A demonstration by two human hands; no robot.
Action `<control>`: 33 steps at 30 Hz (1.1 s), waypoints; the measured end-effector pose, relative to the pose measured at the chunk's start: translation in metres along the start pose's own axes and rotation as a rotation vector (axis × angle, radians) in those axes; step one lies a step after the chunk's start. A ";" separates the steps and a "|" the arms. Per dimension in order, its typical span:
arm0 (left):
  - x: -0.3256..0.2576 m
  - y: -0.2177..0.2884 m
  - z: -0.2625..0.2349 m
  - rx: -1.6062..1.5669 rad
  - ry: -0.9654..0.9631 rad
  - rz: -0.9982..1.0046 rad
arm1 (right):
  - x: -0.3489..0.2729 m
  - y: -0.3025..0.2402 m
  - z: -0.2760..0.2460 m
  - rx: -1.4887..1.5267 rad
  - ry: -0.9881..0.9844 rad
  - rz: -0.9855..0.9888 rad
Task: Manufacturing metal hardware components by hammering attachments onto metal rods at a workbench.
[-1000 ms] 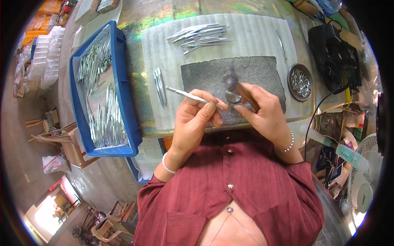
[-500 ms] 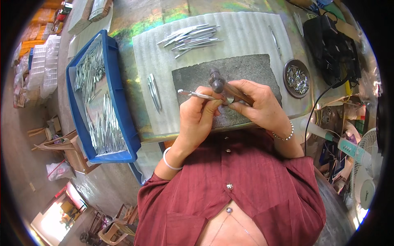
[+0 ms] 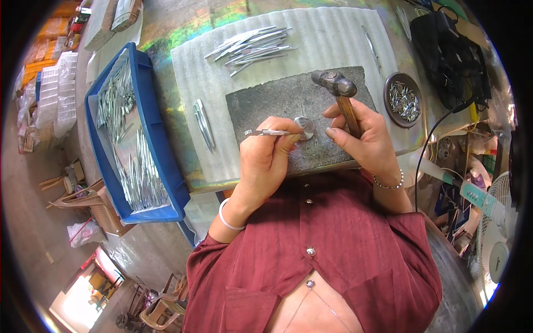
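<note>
Hands meet over a dark grey stone slab at the near edge of a workbench, where small metal parts are being hammered one at a time. Left hand is pinched shut on a slim pair of tweezers, laid flat with the joined end resting on a round steel anvil disc set in the slab. Right hand is wrapped tight around the wooden handle of a small hammer, whose steel head hangs raised just beyond the disc, a finger stretched toward the work.

Judging by the pose, this is the striking step: piece positioned, hammer lifted. The next move calls for a short, square blow onto the part over the disc, with the left fingers kept clear and the tweezers held level so they do not skid.

Bright, thin and tapering, the tweezers show two narrow silver blades lying close together; whether a rivet sits at the joint cannot be made out.

Further pieces of the same kind lie in a loose heap on ribbed white foam sheeting at the far side, with a pair set apart to the left of the slab. A blue tray on the left holds many more, and a round dish of small metal bits sits to the right.
</note>
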State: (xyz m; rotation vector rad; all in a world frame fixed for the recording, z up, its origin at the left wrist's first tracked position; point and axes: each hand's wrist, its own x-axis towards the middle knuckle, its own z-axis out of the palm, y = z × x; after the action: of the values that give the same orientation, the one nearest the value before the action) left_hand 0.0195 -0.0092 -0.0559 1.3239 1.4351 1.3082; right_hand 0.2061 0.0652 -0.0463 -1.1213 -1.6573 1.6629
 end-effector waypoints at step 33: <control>0.006 0.019 -0.008 0.622 -0.258 0.418 | 0.007 -0.069 0.016 -0.298 -0.255 -0.667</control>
State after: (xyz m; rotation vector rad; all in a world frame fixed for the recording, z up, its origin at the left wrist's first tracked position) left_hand 0.0145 -0.0059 -0.0352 2.2103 1.4849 0.9014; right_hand 0.1768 0.0701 0.0185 -0.3886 -2.1818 1.1780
